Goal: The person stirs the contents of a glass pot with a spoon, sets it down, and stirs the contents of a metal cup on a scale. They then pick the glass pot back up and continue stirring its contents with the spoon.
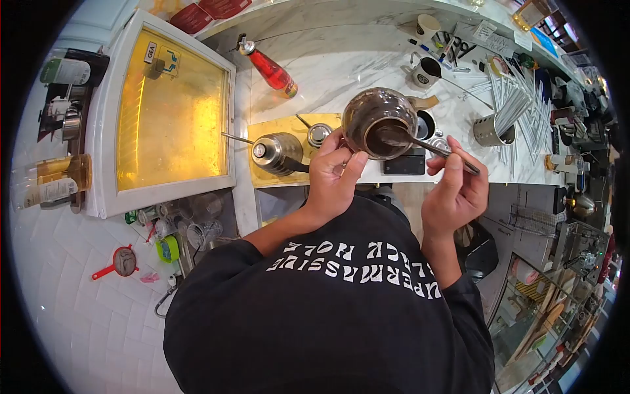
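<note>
Here, closest to the camera, the black sleeves (341, 308) of a printed sweatshirt are filling the lower frame, and both forearms are reaching up out of them toward the counter. The left hand (333, 174) is wrapping its fingers around the side of a round glass pot (380, 121), thumb pressing near the rim, and is tipping the pot so that its mouth is facing the camera; held that way, the dark inside is lying open to view and to the tool. The right hand (456, 190) is pinching the handle of a long metal spoon (420, 143) between thumb and fingertips, a narrow, closed hold, and the bowl of the spoon is sitting inside the pot, against the dark contents. The pot is being held in the air just above the near edge of the marble counter (341, 65), not resting on it.

Just beyond the hands, a steel gooseneck kettle (275, 152) is standing on a brass-coloured tray (289, 125), its thin spout pointing left, and a black scale (405, 164) is lying beside it, under the pot. Farther back, a red bottle (272, 69) is lying on the marble. To the right, a metal holder (493, 131) is keeping straws upright, within reach, and cups (425, 72) are standing behind it.
</note>
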Available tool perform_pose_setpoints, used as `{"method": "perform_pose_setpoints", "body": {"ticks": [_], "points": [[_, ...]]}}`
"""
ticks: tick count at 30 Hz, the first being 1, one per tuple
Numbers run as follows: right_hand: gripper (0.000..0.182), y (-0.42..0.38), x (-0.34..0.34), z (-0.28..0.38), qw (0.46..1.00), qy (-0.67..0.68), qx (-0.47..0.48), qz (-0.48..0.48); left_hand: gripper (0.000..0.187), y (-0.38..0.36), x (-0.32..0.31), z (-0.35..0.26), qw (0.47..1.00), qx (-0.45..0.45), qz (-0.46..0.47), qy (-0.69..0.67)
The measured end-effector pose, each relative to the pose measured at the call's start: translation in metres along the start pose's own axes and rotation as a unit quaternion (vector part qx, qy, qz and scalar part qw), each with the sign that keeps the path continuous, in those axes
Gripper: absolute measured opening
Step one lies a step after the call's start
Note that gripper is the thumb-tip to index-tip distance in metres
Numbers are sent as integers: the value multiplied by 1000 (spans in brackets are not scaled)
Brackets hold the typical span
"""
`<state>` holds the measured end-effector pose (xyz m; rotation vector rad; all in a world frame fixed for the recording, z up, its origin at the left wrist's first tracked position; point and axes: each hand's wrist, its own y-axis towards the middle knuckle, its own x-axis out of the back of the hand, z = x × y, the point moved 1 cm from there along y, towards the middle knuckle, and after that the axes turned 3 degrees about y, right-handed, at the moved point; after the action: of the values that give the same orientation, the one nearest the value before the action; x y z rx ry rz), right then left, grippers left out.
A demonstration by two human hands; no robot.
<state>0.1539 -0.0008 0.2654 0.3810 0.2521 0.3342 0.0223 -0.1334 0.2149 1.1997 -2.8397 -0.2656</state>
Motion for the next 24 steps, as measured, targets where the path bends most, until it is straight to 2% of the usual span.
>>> {"method": "perform_pose_setpoints", "body": {"ticks": [1, 2, 5, 9, 12, 15, 18, 22, 24], "points": [[12, 6, 4, 3, 1000, 4, -10, -18, 22, 3, -5, 1, 1000, -4, -11, 12], [12, 15, 13, 4, 999, -9, 34, -8, 22, 5, -10, 3, 999, -8, -23, 25], [12, 38, 39, -1, 997, -22, 76, -1, 22, 14, -25, 3, 997, -15, -60, 47], [12, 47, 58, -25, 998, -38, 45, -19, 24, 18, -38, 10, 994, 18, -101, 26], [11, 51, 79, -70, 975, -107, 177, 86, 27, 15, -38, 25, 994, 49, -96, 34], [18, 52, 89, -102, 900, -245, 258, 251, 28, 14, -47, 28, 991, 42, -122, 39], [22, 60, 99, -107, 890, -230, 290, 267, 29, 19, -51, 33, 986, 93, -131, 45], [25, 97, 107, -84, 916, -192, 264, 231, 31, 32, -43, 43, 989, 61, -97, 89], [23, 108, 106, -68, 937, -121, 253, 208, 31, 35, -51, 34, 989, 73, -108, 65]]}}
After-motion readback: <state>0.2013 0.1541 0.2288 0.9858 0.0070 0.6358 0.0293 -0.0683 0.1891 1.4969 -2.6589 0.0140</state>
